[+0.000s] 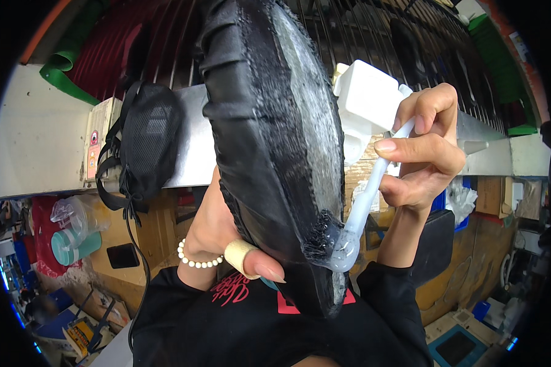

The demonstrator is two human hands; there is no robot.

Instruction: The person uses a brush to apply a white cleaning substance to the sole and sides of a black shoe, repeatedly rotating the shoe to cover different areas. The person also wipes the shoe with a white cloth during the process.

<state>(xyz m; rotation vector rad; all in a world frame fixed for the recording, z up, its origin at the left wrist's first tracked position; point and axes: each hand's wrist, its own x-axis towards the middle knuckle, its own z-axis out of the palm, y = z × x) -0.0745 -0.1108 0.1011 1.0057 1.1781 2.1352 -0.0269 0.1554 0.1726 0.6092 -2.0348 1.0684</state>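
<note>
Upright in front of me is a black leather shoe upper [251, 165], pleated on its left side, with a rough greyish-white band along its right. My left hand [219, 227] grips it from the left near its lower end; a beige wrap covers the thumb and the other fingers are hidden behind the shoe. My right hand [431, 144] pinches the white handle of a brush [364, 202]. Its dark, wet bristles touch the shoe's lower right edge, and clear gluey stuff coats the brush head. Behind the shoe, near my right fingers, is a white plastic container [368, 95].
A black mesh pouch [153, 134] with straps lies left on the metal bench [191, 134]. Dark rollers [165, 37] run along the back, with dark shoes on them at right. Below left are a black phone [123, 255] and a teal cup [73, 248]. A blue bin [465, 205] stands right.
</note>
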